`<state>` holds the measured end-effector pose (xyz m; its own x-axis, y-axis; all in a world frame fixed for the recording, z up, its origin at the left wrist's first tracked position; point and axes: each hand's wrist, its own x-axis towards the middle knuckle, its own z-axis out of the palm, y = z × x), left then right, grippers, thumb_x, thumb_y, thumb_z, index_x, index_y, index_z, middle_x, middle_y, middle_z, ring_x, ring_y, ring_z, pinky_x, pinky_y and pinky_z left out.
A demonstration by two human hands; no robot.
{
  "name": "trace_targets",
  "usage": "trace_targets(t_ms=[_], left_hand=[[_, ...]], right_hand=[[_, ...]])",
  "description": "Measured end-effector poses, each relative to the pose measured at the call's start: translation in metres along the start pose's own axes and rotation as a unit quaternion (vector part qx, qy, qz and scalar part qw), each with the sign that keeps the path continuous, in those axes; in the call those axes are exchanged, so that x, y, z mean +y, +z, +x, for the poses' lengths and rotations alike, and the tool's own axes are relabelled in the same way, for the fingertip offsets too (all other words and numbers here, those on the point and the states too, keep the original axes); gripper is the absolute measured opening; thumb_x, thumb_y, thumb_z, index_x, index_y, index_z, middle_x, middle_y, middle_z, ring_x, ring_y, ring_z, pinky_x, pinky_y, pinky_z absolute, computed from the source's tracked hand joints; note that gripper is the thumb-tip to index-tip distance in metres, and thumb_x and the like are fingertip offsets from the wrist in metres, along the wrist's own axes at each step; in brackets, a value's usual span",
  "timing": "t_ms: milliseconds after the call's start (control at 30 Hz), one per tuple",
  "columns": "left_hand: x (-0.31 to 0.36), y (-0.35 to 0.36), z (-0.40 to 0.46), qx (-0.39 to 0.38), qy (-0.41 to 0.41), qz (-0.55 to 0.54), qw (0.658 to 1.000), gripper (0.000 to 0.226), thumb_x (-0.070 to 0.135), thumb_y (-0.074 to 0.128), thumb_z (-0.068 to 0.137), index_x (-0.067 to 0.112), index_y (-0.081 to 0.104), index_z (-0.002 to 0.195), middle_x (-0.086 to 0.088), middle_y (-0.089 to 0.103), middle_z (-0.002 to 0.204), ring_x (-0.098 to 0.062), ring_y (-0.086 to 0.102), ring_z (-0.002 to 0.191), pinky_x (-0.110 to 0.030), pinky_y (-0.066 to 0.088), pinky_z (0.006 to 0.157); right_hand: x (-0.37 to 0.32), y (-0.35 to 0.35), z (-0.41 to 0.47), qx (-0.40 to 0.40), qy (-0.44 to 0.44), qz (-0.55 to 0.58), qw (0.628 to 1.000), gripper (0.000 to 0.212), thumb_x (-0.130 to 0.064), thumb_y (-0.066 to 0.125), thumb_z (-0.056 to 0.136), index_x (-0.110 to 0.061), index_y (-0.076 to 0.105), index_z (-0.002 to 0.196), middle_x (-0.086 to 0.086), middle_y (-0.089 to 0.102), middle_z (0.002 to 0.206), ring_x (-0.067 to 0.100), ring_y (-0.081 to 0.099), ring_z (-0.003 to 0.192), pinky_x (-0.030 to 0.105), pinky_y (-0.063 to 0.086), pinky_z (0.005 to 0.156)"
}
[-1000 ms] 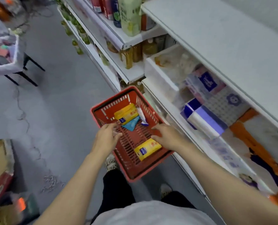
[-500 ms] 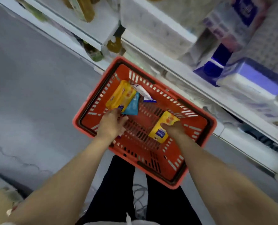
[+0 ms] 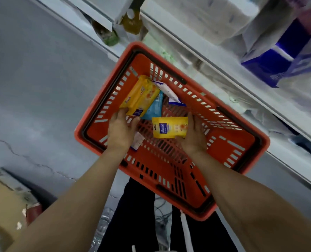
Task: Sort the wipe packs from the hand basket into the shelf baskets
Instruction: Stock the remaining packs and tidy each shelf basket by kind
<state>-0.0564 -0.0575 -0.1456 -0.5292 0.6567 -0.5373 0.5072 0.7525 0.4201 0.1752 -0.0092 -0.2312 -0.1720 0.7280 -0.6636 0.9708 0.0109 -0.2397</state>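
Note:
A red hand basket (image 3: 242, 142) stands on the floor by the shelves. My right hand (image 3: 193, 139) grips a yellow wipe pack (image 3: 170, 127) by its right end, just above the basket floor. My left hand (image 3: 121, 131) pinches the near end of a second yellow wipe pack (image 3: 140, 96), which leans on a blue pack (image 3: 153, 109). A white pack (image 3: 169, 91) lies behind them. Another white pack (image 3: 138, 140) shows partly under my left hand. A white shelf basket (image 3: 205, 19) sits on the shelf above.
Blue and white tissue packs (image 3: 278, 57) fill the shelf at the right. Bottles (image 3: 109, 36) stand on the low shelf at the far left. A cardboard box (image 3: 3, 206) sits on the grey floor at the lower left. My legs are beside the basket.
The view has tilted down onto the basket. My right hand has lifted and turned its yellow pack. My left hand has moved forward to the far yellow pack.

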Motion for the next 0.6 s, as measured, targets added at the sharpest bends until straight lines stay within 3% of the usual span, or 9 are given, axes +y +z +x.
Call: trace_targets(t_ms=[100,200,267,333,400,500,600], left_hand=[[0.002,0.003,0.001,0.028,0.009,-0.014,0.999,0.050,0.032,0.063,0.093,0.008,0.051,0.136,-0.014,0.054,0.131,-0.031,0.052,0.120,-0.042,0.046,0.097],[0.004,0.008,0.000,0.045,0.013,-0.017,0.999,0.051,0.033,0.062,0.093,0.008,0.051,0.136,-0.013,0.053,0.132,-0.030,0.051,0.120,-0.042,0.046,0.097],[0.007,0.014,0.002,0.053,0.015,-0.012,0.998,0.052,0.035,0.062,0.093,0.009,0.050,0.136,-0.012,0.054,0.132,-0.029,0.050,0.121,-0.040,0.046,0.097],[0.009,0.021,0.008,0.060,0.013,-0.005,0.998,0.052,0.036,0.063,0.092,0.010,0.050,0.136,-0.012,0.053,0.133,-0.028,0.048,0.123,-0.039,0.045,0.098],[0.011,0.029,0.015,0.076,0.009,0.025,0.997,0.051,0.036,0.064,0.092,0.012,0.051,0.135,-0.011,0.053,0.133,-0.031,0.045,0.123,-0.041,0.043,0.099],[0.013,0.045,0.024,0.108,-0.003,0.076,0.991,0.048,0.036,0.065,0.090,0.014,0.054,0.132,-0.013,0.050,0.130,-0.034,0.042,0.120,-0.045,0.042,0.097],[0.015,0.057,0.033,0.126,-0.044,0.065,0.989,0.046,0.034,0.071,0.085,0.018,0.057,0.126,-0.014,0.046,0.127,-0.035,0.041,0.118,-0.046,0.042,0.095]], right_hand=[[-0.003,0.001,0.006,0.025,-0.066,-0.048,0.996,0.105,-0.048,0.074,0.079,-0.023,0.007,0.157,0.008,0.022,0.160,0.030,0.025,0.143,0.046,0.027,0.117],[-0.003,-0.002,0.013,-0.022,-0.004,-0.105,0.994,0.103,-0.061,0.078,0.067,-0.020,0.029,0.148,0.013,0.039,0.147,0.031,0.037,0.133,0.040,0.035,0.108],[-0.001,-0.007,0.009,-0.055,0.040,-0.108,0.992,0.089,-0.069,0.075,0.064,-0.021,0.049,0.135,0.014,0.046,0.142,0.032,0.042,0.131,0.040,0.040,0.103],[0.001,-0.011,0.000,-0.069,0.081,-0.049,0.993,0.073,-0.073,0.072,0.065,-0.022,0.063,0.116,0.011,0.056,0.130,0.030,0.050,0.123,0.038,0.046,0.093],[0.006,-0.014,-0.010,-0.081,0.118,0.081,0.986,0.058,-0.071,0.073,0.065,-0.024,0.067,0.099,0.005,0.064,0.112,0.025,0.060,0.105,0.036,0.051,0.082],[0.012,-0.025,-0.020,-0.086,0.132,0.296,0.942,0.038,-0.059,0.080,0.067,-0.029,0.068,0.088,-0.008,0.071,0.087,0.006,0.069,0.074,0.030,0.056,0.065],[0.015,-0.037,-0.021,-0.067,0.119,0.344,0.929,0.030,-0.056,0.080,0.069,-0.032,0.067,0.081,-0.014,0.070,0.077,-0.002,0.066,0.064,0.022,0.049,0.055]])
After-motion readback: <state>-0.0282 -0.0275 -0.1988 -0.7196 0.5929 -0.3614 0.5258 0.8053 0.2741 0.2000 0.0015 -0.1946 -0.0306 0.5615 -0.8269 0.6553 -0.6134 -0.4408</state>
